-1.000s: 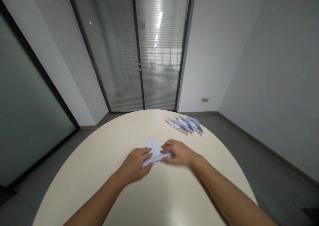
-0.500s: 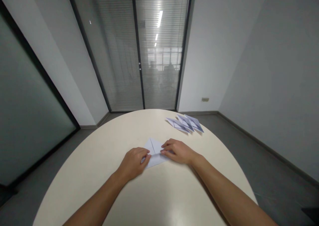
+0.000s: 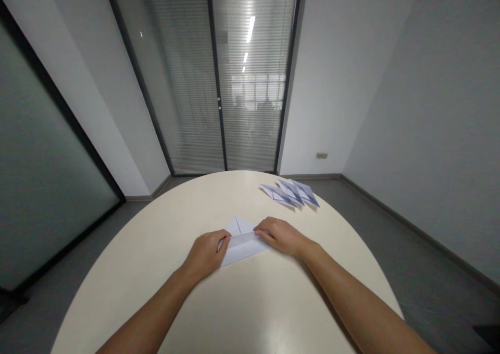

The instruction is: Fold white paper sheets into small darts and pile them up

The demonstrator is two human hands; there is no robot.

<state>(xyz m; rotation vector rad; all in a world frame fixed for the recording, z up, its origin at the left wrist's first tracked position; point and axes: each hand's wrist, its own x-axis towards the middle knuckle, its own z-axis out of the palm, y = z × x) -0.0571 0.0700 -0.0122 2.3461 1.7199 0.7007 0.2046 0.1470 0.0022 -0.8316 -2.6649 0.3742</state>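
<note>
A partly folded sheet of white paper (image 3: 245,247) lies in front of me, with a pointed top, a centre crease and a folded band across its lower part. My left hand (image 3: 209,251) pinches the left end of this band between thumb and fingers. At the opposite end, my right hand (image 3: 282,235) grips the band the same way. Both ends of the paper are partly hidden by my fingers.
Three folded paper pieces (image 3: 289,193) overlap near the far right edge of the round cream table (image 3: 156,255). Beyond the table stand a glass door with blinds (image 3: 195,109) and a white wall (image 3: 332,83) with a socket (image 3: 322,155).
My hands have moved slightly apart along the paper, the left one to the left, and the fingers have closed on the band's ends. More of the folded band shows between them.
</note>
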